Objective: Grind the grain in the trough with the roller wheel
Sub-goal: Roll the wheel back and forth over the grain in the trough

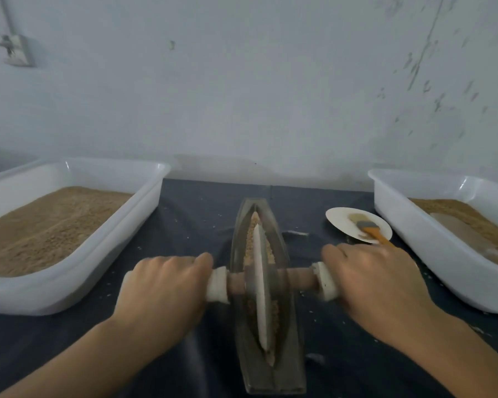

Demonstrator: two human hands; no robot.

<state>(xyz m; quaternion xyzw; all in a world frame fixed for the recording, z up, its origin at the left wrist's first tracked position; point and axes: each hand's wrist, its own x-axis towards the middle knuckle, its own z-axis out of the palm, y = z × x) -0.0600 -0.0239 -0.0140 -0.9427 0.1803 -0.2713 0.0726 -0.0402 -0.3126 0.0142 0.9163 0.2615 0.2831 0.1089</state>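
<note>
Both hands on axle: left hand (167, 285) & right hand (377, 285) fingers wrapped round padded handle ends. Roller wheel (260, 288) upright in trough (292, 351), mid-table, grain (274, 313) alongside. Keep pressure even L/R, wheel vertical, strokes full length w/o spilling.

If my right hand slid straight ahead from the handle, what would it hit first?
Probably the round white paper plate with the orange-handled brush, lying just beyond the right hand; depth is uncertain.

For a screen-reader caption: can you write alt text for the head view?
Both hands, left hand and right hand, grip the axle of a pale roller wheel in a grey boat-shaped trough of tan grain.
</note>
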